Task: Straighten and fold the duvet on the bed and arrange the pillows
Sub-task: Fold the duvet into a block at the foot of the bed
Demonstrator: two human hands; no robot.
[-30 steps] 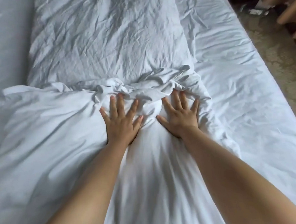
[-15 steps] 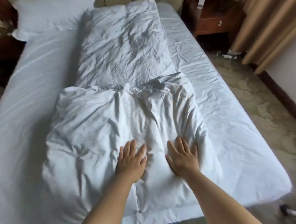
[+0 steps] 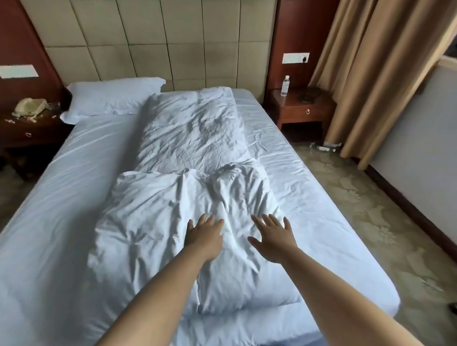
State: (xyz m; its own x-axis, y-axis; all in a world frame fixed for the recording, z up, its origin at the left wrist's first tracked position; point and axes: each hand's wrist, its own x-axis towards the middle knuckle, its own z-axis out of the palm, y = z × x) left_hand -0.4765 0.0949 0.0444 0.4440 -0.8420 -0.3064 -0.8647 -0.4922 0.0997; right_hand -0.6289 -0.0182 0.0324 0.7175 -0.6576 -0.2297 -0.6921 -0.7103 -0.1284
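- The left hand [image 3: 204, 237] lies flat on the duvet [image 3: 181, 223], fingers straight and close together, gripping nothing; the palm looks pressed into the near fold.
- The right hand [image 3: 272, 239] is spread, fingers apart and empty; I can't tell whether it touches the cloth or hangs just above it.
- Both hands sit on the near, doubled-over part of the duvet, which runs as a long strip up the middle of the bed [image 3: 47, 188] toward the far end.
- To do this step well, I'd judge the palms should press and sweep outward from the centre ridge between them, so trapped air and creases go to the edges (not toward the fold line).
- The far edge of the fold is bunched and uneven; it likely wants squaring before another fold goes on top.
- The filling looks soft and puffy, so it may spring back; slow, firm strokes should serve better than pats.
- The pillow [image 3: 111, 98] lies at the far left against the headboard [image 3: 155, 40], beside the strip's far end, not yet arranged.
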